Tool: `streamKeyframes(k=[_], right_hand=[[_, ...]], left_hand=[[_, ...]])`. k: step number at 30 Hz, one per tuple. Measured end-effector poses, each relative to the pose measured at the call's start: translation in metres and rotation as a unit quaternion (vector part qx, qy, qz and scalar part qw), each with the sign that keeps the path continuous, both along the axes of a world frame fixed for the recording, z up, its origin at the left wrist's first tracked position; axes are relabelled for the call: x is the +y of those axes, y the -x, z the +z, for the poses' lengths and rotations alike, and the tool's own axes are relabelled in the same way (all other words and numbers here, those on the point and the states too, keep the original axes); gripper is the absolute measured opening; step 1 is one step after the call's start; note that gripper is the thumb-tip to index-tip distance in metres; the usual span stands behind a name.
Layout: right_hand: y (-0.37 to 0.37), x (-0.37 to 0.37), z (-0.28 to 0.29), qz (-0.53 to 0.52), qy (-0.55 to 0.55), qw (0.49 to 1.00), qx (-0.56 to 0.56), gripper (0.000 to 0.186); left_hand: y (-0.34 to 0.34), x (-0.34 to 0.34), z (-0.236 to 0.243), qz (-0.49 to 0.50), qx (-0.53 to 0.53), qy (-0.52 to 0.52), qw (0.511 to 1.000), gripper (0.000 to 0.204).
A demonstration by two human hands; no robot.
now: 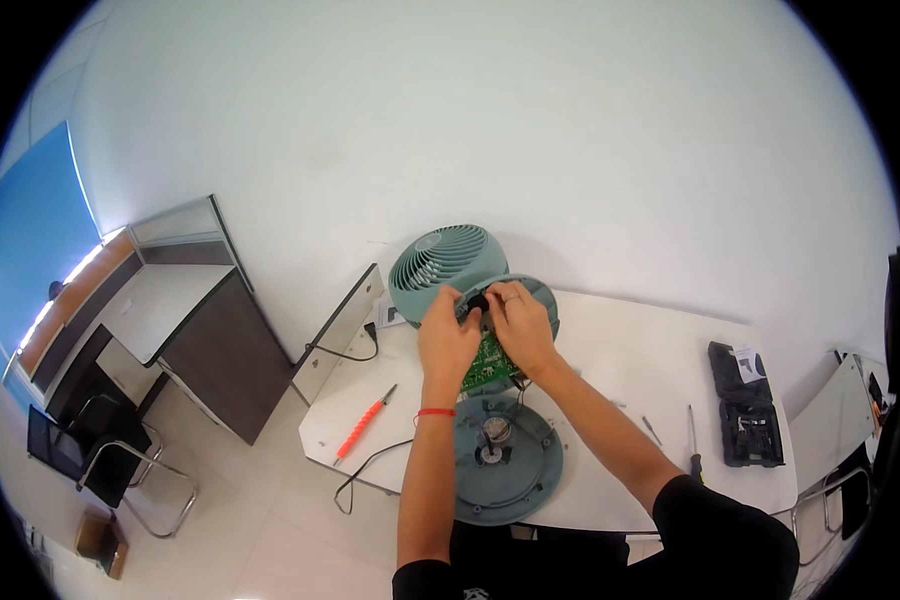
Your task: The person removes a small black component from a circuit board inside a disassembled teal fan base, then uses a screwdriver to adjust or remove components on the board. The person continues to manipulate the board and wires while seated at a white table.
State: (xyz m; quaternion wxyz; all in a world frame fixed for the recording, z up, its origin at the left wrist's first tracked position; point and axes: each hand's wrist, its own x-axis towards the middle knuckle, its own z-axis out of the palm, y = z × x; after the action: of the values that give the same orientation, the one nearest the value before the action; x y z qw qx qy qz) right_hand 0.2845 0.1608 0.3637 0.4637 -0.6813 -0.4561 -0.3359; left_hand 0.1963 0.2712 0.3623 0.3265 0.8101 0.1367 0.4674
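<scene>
A grey-green fan with a slatted round grille lies tilted at the back of the white table, its underside facing me. My left hand and my right hand meet there, both with fingers closed around a small black part at the fan's underside. The fingers hide most of that part, so its exact kind does not show. Just below hangs a green circuit board, with wires running down from it. Nearest my body lies a round grey-green base plate carrying a small motor.
To the left lie a red-handled tool and a black power cord. On the right are a screwdriver, a small metal bit and an open black tool case. A low panel edges the table's left side.
</scene>
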Motion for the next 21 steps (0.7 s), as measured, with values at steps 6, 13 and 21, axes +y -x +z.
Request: streamKeyframes(k=[6, 13, 21], right_hand=[[-0.002, 0.007, -0.007, -0.052, 0.002, 0.996, -0.067, 0.012], [-0.004, 0.006, -0.008, -0.097, 0.017, 0.987, -0.125, 0.011], [-0.006, 0.001, -0.007, -0.074, 0.005, 0.986, -0.149, 0.010]], left_hand=[[0.000, -0.008, -0.001, 0.029, -0.034, -0.044, 0.998, 0.028], [0.000, -0.016, 0.005, 0.010, -0.008, -0.030, 0.999, 0.034], [-0.003, -0.015, 0.000, 0.006, -0.027, -0.029, 0.999, 0.032]])
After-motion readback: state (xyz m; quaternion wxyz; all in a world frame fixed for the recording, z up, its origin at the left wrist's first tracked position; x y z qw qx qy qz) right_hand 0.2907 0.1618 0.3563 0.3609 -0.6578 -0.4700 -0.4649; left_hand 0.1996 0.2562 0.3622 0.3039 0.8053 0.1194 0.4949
